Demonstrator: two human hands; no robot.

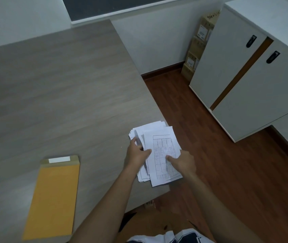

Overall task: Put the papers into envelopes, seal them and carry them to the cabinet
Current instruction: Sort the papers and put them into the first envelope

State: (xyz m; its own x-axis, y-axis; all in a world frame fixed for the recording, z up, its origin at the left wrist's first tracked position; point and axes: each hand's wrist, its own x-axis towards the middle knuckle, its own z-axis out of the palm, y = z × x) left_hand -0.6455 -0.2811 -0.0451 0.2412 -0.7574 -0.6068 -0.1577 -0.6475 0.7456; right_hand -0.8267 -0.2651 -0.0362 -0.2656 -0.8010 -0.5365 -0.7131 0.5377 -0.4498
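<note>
Both hands work a loose pile of papers (159, 151) at the table's (60, 85) near right edge: the left hand (137, 154) pinches sheets, the right hand (183, 162) presses the top sheet with extended fingers. A yellow envelope (53, 200) lies flat, flap open, well apart at near left; the white cabinet (245, 88) stands far right.

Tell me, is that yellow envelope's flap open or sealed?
Open: the flat yellow paper envelope shows its flap unfolded, white adhesive strip exposed.
</note>
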